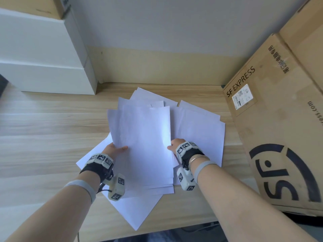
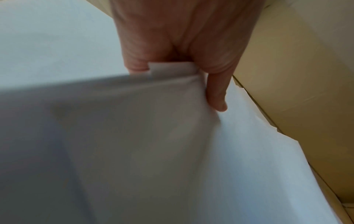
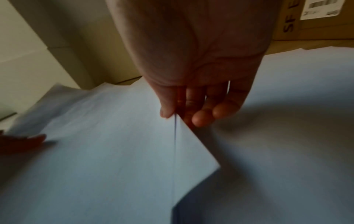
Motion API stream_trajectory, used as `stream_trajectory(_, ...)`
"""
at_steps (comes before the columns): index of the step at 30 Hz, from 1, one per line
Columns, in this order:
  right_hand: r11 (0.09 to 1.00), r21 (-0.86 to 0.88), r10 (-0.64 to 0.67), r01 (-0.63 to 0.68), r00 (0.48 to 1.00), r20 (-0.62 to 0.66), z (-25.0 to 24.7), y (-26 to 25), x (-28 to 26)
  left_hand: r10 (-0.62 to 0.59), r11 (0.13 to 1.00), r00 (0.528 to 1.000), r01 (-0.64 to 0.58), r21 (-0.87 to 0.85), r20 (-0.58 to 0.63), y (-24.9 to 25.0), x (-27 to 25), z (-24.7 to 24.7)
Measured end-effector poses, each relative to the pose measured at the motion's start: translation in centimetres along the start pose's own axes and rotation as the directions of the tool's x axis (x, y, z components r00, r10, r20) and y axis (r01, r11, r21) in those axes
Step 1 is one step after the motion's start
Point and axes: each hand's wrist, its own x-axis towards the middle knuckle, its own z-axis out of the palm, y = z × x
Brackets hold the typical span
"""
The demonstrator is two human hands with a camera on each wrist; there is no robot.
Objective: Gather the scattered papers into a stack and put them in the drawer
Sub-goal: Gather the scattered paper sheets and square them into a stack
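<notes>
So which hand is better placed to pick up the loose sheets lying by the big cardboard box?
Probably the right hand: it holds the held stack on the side next to the loose sheets by the cardboard box. The left hand grips the far edge, so it could steady the stack meanwhile.

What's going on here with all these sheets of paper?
A person is gathering loose white papers spread over a wooden table. Both hands hold a partly gathered bundle by its sides: the left hand grips the left edge, the right hand pinches the right edge. More sheets lie fanned out underneath and around it, not yet collected. A big cardboard box stands to the right. No drawer is in view.
</notes>
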Motion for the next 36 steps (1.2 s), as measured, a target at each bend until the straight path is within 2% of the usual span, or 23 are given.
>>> stream_trajectory(4, 0.999, 0.036, 0.011, -0.01, 1.0, -0.027, 0.3, -0.5, -0.2, 0.013, 1.0, 1.0, -0.013, 0.019, -0.022, 0.3, 0.0, 0.1)
stream_trajectory(7, 0.954, 0.298, 0.004, 0.034, 0.992, -0.126, 0.0, 0.6, 0.3, 0.079, 0.996, 0.997, -0.08, -0.048, -0.02, 0.9, -0.2, -0.2)
stream_trajectory(8, 0.901, 0.43, 0.009, 0.063, 0.986, -0.164, -0.2, 0.8, 0.4, 0.105, 0.991, 0.994, -0.106, -0.081, -0.022, 1.3, -0.3, -0.5)
stream_trajectory(10, 0.724, 0.667, -0.008, 0.176, 0.969, -0.247, -1.4, 0.6, -0.1, 0.164, 0.978, 0.986, -0.165, -0.128, -0.022, 2.6, -0.7, -1.1)
stream_trajectory(12, 0.579, 0.752, -0.03, 0.315, 0.93, -0.367, -3.2, 0.2, -0.8, 0.235, 0.954, 0.972, -0.234, -0.185, -0.02, 4.2, -0.7, -1.5)
stream_trajectory(15, 0.529, 0.709, -0.025, 0.467, 0.843, -0.537, -6.4, -0.9, -2.5, 0.302, 0.928, 0.952, -0.306, -0.213, -0.051, 7.1, -1.4, -2.1)
stream_trajectory(19, 0.444, 0.69, -0.039, 0.571, 0.782, -0.622, -9.5, -1.6, -4.6, 0.37, 0.884, 0.926, -0.377, -0.278, -0.079, 10.7, -3.0, -2.9)
stream_trajectory(24, 0.332, 0.726, -0.053, 0.603, 0.78, -0.624, -10.7, -2.0, -6.0, 0.453, 0.83, 0.885, -0.461, -0.313, -0.102, 12.4, -3.6, -3.8)
stream_trajectory(28, 0.249, 0.759, -0.048, 0.601, 0.791, -0.61, -10.9, -3.0, -6.3, 0.535, 0.741, 0.835, -0.538, -0.402, -0.132, 13.9, -5.2, -3.7)
stream_trajectory(32, 0.224, 0.74, -0.057, 0.635, 0.766, -0.64, -11.2, -3.8, -6.2, 0.613, 0.651, 0.767, -0.625, -0.431, -0.186, 15.5, -6.4, -4.0)
stream_trajectory(36, 0.255, 0.732, -0.066, 0.632, 0.767, -0.639, -11.2, -4.3, -6.5, 0.613, 0.588, 0.716, -0.695, -0.413, -0.333, 18.1, -7.3, -4.4)
